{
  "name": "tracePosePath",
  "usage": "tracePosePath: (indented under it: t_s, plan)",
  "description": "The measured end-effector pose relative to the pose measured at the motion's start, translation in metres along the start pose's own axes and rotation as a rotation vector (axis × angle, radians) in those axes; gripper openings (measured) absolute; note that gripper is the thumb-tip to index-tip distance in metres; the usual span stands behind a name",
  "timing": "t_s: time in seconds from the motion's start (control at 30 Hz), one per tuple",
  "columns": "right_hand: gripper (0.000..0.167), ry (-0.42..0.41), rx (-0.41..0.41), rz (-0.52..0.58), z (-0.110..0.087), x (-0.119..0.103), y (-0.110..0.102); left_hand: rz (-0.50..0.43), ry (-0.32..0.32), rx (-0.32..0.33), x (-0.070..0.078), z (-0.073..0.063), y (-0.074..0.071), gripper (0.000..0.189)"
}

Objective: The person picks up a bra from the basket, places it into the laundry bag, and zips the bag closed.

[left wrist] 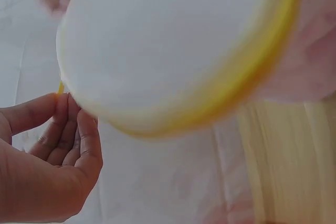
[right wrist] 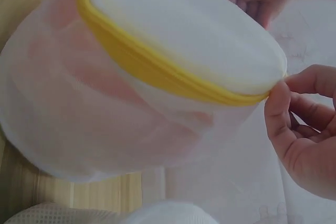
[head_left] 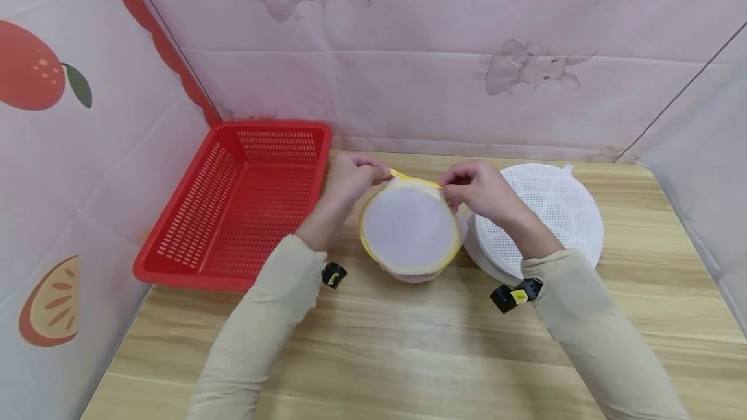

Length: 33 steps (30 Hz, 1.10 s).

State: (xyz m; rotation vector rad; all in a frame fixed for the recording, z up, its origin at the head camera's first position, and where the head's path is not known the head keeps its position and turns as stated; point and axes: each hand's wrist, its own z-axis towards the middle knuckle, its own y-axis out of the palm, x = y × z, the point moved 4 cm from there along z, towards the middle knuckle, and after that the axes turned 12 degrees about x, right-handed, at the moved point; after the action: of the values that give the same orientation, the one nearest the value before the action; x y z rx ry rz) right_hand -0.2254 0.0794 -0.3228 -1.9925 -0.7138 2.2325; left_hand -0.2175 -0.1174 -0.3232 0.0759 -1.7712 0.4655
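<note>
A round white mesh laundry bag (head_left: pixel 412 232) with a yellow zipper edge (right wrist: pixel 157 74) is held above the wooden table, its flat round face toward the head camera. Pinkish fabric (right wrist: pixel 100 77) shows through its side wall in the right wrist view. At the bag's far left edge my left hand (head_left: pixel 352 180) pinches a small yellow end of the zipper between thumb and finger. My right hand (head_left: pixel 481 190) pinches the yellow edge at the far right with thumb and forefinger. Between the two hands, a yellow strip runs along the top of the bag.
To the left stands a red plastic basket (head_left: pixel 233 280) with slotted walls and nothing inside. Round white mesh bags (head_left: pixel 554 212) lie stacked on the right, partly under my right forearm. A printed cloth wall (head_left: pixel 408 102) rises behind the table (head_left: pixel 397 349).
</note>
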Motion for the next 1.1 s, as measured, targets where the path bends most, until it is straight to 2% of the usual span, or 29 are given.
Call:
tracePosePath:
  t_s: [0.17,0.33,0.43,0.63,0.87,1.0,1.1]
  plan:
    - [0.01,0.023,0.017,0.028,-0.001,0.005,-0.004,-0.054,-0.03,-0.033,-0.006,0.004,-0.004,0.014]
    - [0.011,0.041,0.047,0.055,-0.002,0.01,-0.007,-0.03,-0.011,-0.072,-0.006,0.004,-0.002,0.013]
    - [0.013,0.062,0.071,0.098,-0.004,0.015,-0.01,0.02,-0.012,-0.09,-0.01,0.006,-0.001,0.016]
    - [0.017,0.097,0.125,0.184,-0.009,0.026,-0.019,0.099,-0.066,-0.136,-0.03,0.01,-0.006,0.022]
    - [0.018,0.178,0.191,0.257,-0.014,0.041,-0.028,0.075,-0.089,-0.2,-0.053,0.013,-0.002,0.025]
    - [0.018,0.195,0.197,0.197,-0.018,0.046,-0.03,0.068,-0.124,-0.224,-0.061,0.01,0.003,0.023]
    - [0.017,0.191,0.193,0.075,-0.019,0.047,-0.033,0.07,-0.14,-0.231,-0.064,0.008,0.005,0.022]
